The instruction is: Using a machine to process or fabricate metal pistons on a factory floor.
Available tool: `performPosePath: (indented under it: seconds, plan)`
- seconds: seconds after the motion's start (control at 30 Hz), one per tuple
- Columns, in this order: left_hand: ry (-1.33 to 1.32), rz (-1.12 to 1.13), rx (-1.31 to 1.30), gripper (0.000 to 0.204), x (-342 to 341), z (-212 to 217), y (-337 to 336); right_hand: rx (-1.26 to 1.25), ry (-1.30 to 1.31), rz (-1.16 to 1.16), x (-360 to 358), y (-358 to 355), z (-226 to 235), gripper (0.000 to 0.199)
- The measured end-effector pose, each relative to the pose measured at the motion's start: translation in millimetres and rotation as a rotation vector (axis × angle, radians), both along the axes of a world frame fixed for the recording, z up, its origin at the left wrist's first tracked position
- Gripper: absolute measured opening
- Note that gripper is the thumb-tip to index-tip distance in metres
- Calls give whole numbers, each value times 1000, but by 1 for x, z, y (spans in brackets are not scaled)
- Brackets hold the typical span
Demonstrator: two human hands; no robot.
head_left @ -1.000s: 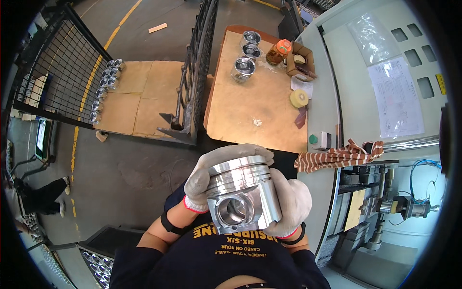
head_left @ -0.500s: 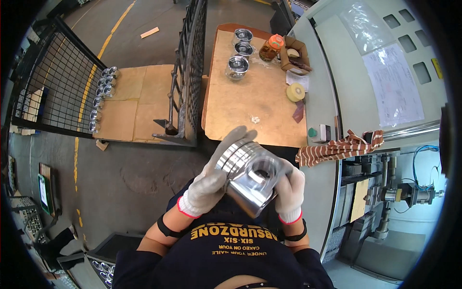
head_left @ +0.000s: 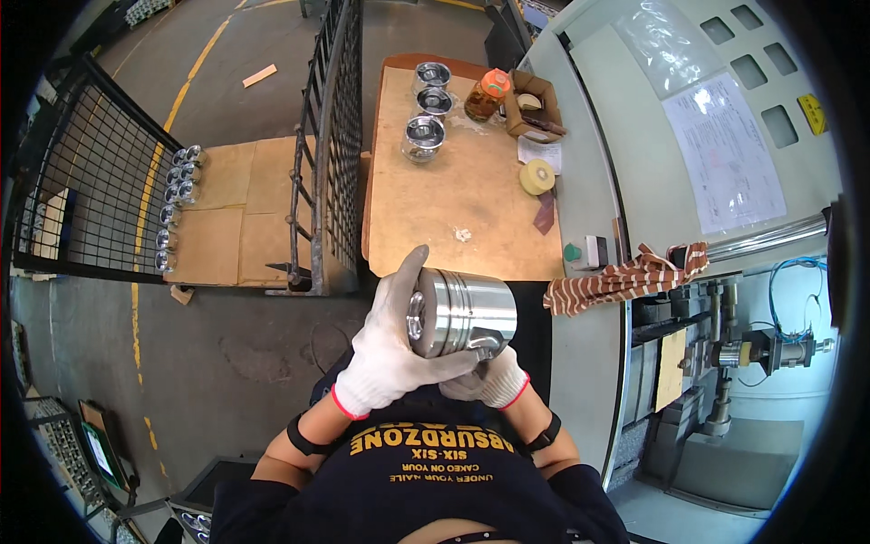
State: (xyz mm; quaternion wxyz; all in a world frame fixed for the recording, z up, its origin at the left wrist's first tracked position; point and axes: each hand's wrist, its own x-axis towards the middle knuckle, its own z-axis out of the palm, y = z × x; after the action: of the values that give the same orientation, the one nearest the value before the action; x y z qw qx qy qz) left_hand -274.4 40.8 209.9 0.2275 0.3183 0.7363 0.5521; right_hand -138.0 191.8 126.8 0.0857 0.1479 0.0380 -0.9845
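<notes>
On the far left, a row of small shiny metal parts point(head_left: 175, 207) lay on cardboard on the floor behind a wire fence point(head_left: 326, 145). Nearer, the gloved left hand point(head_left: 385, 349) wrapped the left end of a polished metal piston point(head_left: 462, 311), thumb up along its face, held sideways at chest height, near the table point(head_left: 453, 208). It looked heavy, stiff and slick; the grooved barrel offered the surest hold. The right hand point(head_left: 489, 381) cupped it from beneath, fingers closed underneath.
</notes>
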Motion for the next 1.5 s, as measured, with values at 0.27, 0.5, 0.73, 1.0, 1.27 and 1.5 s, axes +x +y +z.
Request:
performPosePath:
  seconds: [0.27, 0.5, 0.73, 1.0, 1.27, 1.5]
  plan:
    - [179, 38, -14, 115, 11, 11, 1, 661, -226, -4, -5, -14, 23, 39]
    - [209, 136, -87, 113, 9, 7, 4, 1126, -207, -279, 1, -4, 50, 43]
    - [18, 146, -47, 111, 14, -8, 21, 774, -110, -307, -14, -5, 68, 69]
    - [-791, 73, 421, 48, -18, -8, 27, 386, -248, -309, -38, 30, 51, 64]
    - [-371, 213, 64, 35, -30, -43, 88, 219, -125, -188, -77, 87, 38, 51]
    - [-1095, 445, -126, 46, -78, -137, 101, 617, -325, 61, -134, 155, -35, 34]
